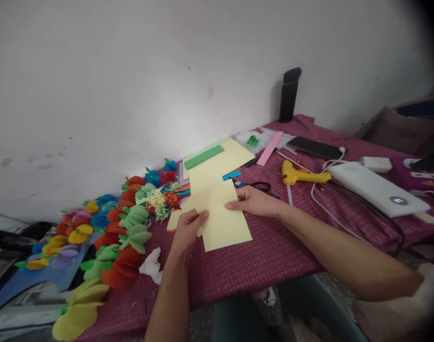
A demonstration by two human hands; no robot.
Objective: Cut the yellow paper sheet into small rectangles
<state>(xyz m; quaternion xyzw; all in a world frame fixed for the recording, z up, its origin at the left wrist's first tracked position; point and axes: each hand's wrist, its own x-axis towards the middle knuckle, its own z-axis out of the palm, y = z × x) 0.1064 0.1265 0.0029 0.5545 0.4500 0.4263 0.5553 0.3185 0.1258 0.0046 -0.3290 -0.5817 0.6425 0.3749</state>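
Note:
A pale yellow sheet of paper (227, 232) is held over the near part of the table between both hands. My left hand (189, 229) pinches its left edge, thumb on top. On the right edge, my right hand (251, 201) grips it with the thumb laid across the paper. Behind it lies a larger stack of pale yellow paper (220, 166) with a green paper strip (204, 156) on top. A small blue paper piece (231, 175) and scissors (256, 185), partly hidden, lie just beyond my right hand.
Colourful paper pumpkins (124, 237) crowd the table's left side beside shredded paper (163, 199) and a crumpled tissue (152, 266). To the right are a yellow glue gun (302, 175), a white power bank (379, 187) with cables and a phone (315, 147). A black bottle (289, 97) stands by the wall.

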